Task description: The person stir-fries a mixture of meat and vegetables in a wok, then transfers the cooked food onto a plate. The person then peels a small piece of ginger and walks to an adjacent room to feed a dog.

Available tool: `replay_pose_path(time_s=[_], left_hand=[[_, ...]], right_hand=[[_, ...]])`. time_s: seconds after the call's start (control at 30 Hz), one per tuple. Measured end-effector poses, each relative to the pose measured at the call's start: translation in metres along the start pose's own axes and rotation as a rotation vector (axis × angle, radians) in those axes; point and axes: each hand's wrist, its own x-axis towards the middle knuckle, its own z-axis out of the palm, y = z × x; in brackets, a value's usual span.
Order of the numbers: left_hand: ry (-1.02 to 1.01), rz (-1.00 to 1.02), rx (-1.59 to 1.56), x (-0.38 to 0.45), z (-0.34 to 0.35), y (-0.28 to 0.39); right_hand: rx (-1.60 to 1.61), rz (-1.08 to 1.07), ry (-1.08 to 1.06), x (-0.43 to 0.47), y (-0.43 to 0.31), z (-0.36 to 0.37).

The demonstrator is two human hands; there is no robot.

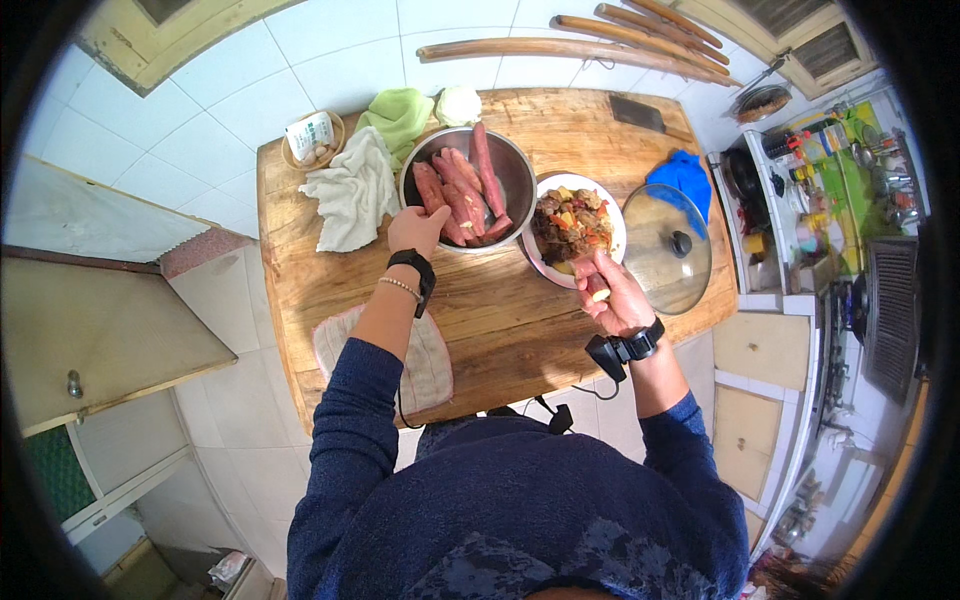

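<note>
My left hand (pixel 417 229) is at the left near edge of a stainless steel bowl (pixel 529 169), with its thumb reaching over the rim. Whether its fingers grip the rim or a piece inside is hidden. Several red-skinned sweet potatoes (pixel 457 184) lie in the bowl, and one leans upright against its far wall. A short piece of sweet potato (pixel 598 288), its pale cut end showing, is held in my right hand (pixel 621 296). That hand is over the near right rim of a white dish (pixel 616 217) filled with cooked meat and vegetables (pixel 571 225).
On the wooden table (pixel 510 300) are a glass lid (pixel 664 262), a blue cloth (pixel 682 180), a cleaver (pixel 637 114), a white cloth (pixel 352 187), a green cloth (pixel 396 116), a cabbage (pixel 458 106), a small basket (pixel 337 142) and a quilted mat (pixel 427 360). Wooden poles (pixel 570 49) lean behind.
</note>
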Motion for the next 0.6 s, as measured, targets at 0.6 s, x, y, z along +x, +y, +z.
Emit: replay_pose_path(time_s=[0.6], left_hand=[[-0.35, 0.258, -0.885, -0.243, -0.075, 0.1]], right_hand=[[-0.165, -0.33, -0.539, -0.067, 0.008, 0.062]])
